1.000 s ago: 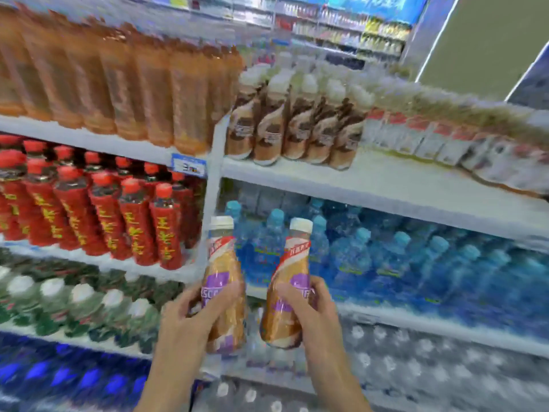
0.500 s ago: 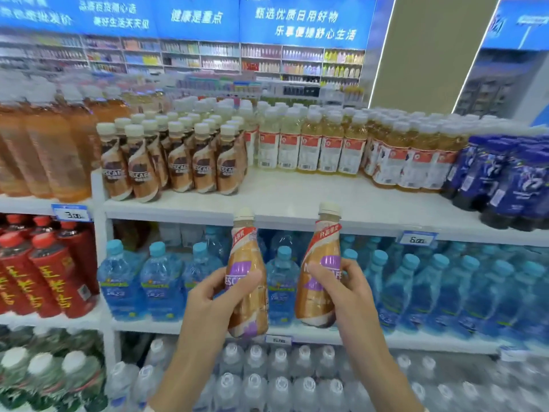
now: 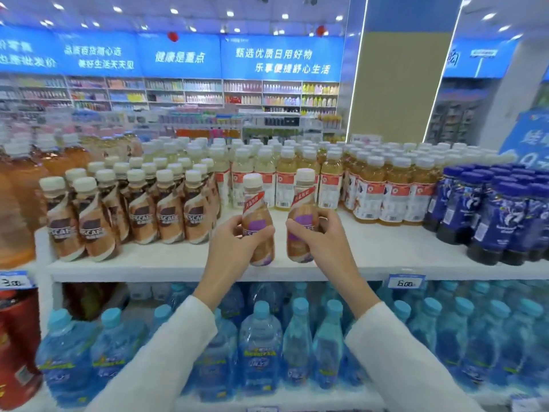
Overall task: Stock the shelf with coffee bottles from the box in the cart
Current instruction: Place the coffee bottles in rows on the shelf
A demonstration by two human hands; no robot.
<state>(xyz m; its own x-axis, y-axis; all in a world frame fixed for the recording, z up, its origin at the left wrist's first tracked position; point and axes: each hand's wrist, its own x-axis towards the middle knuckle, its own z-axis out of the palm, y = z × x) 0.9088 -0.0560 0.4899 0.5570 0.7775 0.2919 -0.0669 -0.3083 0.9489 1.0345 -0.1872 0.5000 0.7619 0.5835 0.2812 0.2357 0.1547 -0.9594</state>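
Head view: two coffee bottles stand upright side by side at the front of the white shelf, one bottle gripped by the left hand, the other bottle by the right hand, fingers curled round each. Whether their bases touch the shelf is unclear. More coffee bottles stand on the shelf's left part, and blue water bottles fill the level below.

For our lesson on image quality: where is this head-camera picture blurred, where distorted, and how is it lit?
Head view: orange bottles at the left edge smear, far shelves are soft, the held coffee bottles only slightly so. Head view: the wide lens leans the pillar. Head view: ceiling spots give bright, even light; no hard shadows.
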